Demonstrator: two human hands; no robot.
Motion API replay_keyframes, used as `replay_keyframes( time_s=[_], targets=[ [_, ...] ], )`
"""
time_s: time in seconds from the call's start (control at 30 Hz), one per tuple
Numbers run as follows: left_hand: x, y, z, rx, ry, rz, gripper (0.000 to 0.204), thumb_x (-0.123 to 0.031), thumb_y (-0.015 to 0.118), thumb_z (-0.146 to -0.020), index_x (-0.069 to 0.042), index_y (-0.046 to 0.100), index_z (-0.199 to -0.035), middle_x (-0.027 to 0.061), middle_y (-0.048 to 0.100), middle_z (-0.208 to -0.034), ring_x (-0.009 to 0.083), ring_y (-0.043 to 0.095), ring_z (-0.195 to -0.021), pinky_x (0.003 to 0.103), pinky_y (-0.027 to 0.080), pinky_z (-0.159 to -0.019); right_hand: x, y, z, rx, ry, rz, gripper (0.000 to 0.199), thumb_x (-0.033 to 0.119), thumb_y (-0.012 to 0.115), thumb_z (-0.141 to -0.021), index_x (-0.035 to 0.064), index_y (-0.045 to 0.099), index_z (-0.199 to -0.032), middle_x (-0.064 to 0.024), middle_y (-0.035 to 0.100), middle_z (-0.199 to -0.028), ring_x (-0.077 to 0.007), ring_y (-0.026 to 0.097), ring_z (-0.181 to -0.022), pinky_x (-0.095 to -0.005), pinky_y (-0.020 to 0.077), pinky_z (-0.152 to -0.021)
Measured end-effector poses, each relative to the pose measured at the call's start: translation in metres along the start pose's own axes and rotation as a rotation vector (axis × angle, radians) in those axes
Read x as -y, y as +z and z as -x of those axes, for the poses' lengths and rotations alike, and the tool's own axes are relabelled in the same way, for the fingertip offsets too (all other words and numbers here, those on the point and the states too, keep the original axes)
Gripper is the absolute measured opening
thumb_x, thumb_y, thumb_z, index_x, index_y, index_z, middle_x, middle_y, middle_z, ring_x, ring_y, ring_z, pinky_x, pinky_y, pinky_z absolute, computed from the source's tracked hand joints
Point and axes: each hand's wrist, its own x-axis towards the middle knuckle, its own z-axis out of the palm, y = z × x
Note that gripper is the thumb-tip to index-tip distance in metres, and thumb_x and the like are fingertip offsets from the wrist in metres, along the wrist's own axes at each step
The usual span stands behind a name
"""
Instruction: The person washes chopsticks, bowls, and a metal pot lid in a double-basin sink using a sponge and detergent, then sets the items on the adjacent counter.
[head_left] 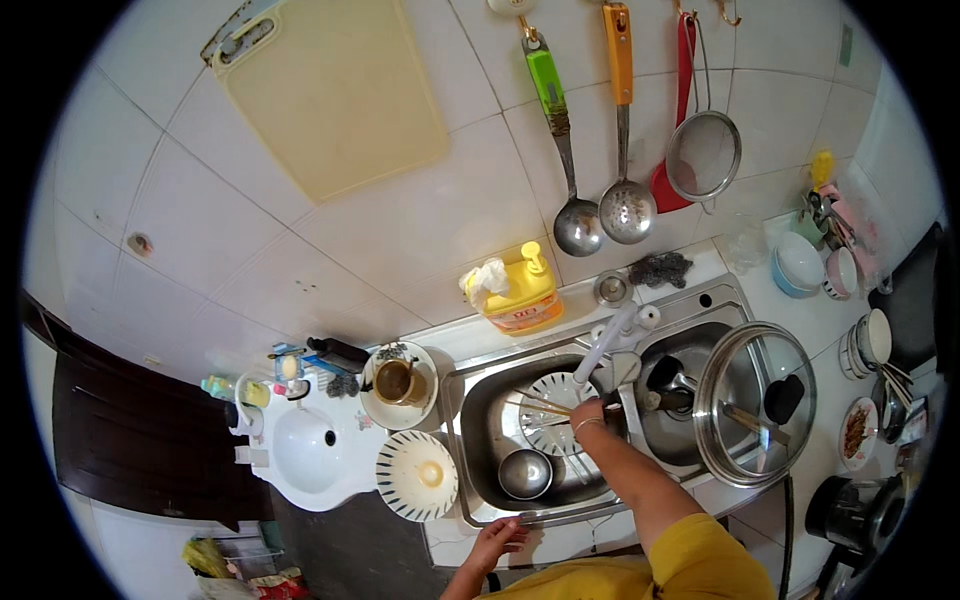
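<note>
My right hand point(588, 412) reaches over the left basin of the steel sink point(470, 395), its fingers closed around several chopsticks point(540, 402) that point left. Under them lies a white plate with dark stripes point(548, 435). The white faucet point(606, 345) comes down right beside this hand. A small steel bowl point(525, 474) sits on the basin floor, nearer to me. My left hand point(500, 540) hangs at the counter's front edge, fingers loosely bent and apart, holding nothing.
A glass pot lid point(750, 405) leans over the right basin, which holds dark-handled utensils. Left of the sink are a striped bowl point(417, 476) and a brown-stained cup point(394, 381) on a plate. A yellow soap bottle point(525, 295) stands behind. Ladles point(578, 228) hang above.
</note>
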Motion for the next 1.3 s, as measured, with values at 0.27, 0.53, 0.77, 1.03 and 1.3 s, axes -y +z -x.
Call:
replay_keyframes(
  time_s=[0.27, 0.53, 0.77, 1.03, 1.3],
  targets=[
    [0.007, 0.011, -0.014, 0.059, -0.032, -0.086, 0.038, -0.034, 0.052, -0.088, -0.005, 0.052, -0.113, 0.0085, 0.062, -0.098, 0.0168, 0.06, -0.085, 0.029, 0.049, -0.072, 0.008, 0.017, 0.034, 0.403, -0.001, -0.539, 0.031, 0.02, 0.059, -0.072, 0.0069, 0.064, -0.099, -0.0117, 0.061, -0.106, -0.0251, 0.06, -0.097, -0.0369, 0.0473, -0.08],
    [0.006, 0.005, -0.017, 0.046, -0.053, -0.09, 0.037, -0.032, 0.053, -0.088, -0.005, 0.052, -0.112, 0.0089, 0.061, -0.098, 0.0165, 0.06, -0.084, 0.029, 0.049, -0.072, 0.014, 0.017, 0.084, 0.396, 0.037, -0.611, 0.027, 0.022, 0.054, -0.077, 0.0079, 0.065, -0.097, -0.0103, 0.062, -0.105, -0.0247, 0.059, -0.098, -0.0353, 0.0469, -0.08],
    [0.003, 0.005, -0.031, 0.098, -0.029, -0.127, 0.035, -0.033, 0.054, -0.087, -0.007, 0.052, -0.111, 0.0062, 0.062, -0.093, 0.0163, 0.06, -0.085, 0.03, 0.049, -0.071, 0.008, 0.053, 0.073, 0.387, 0.063, -0.793, 0.035, 0.026, 0.058, -0.068, 0.0042, 0.065, -0.094, -0.0142, 0.063, -0.1, -0.0266, 0.06, -0.094, -0.0359, 0.0466, -0.081],
    [-0.024, 0.034, -0.072, 0.054, -0.12, 0.261, 0.041, -0.031, 0.047, -0.09, -0.009, 0.039, -0.123, 0.0156, 0.049, -0.112, 0.0293, 0.053, -0.1, 0.045, 0.048, -0.079, -0.03, 0.017, 0.088, 0.934, 0.216, -2.2, 0.02, 0.016, 0.057, -0.083, -0.0016, 0.053, -0.091, -0.0148, 0.063, -0.082, -0.0227, 0.063, -0.071, -0.0352, 0.0553, -0.06],
    [-0.055, 0.033, -0.083, -0.011, -0.072, 0.35, 0.039, -0.032, 0.05, -0.088, -0.011, 0.041, -0.119, 0.015, 0.049, -0.111, 0.0289, 0.051, -0.103, 0.045, 0.046, -0.08, 0.008, 0.038, 0.031, 0.778, 0.212, -2.542, 0.019, 0.019, 0.057, -0.083, 0.0016, 0.055, -0.088, -0.0079, 0.06, -0.074, -0.0158, 0.057, -0.053, -0.0283, 0.0506, -0.049]
  ],
)
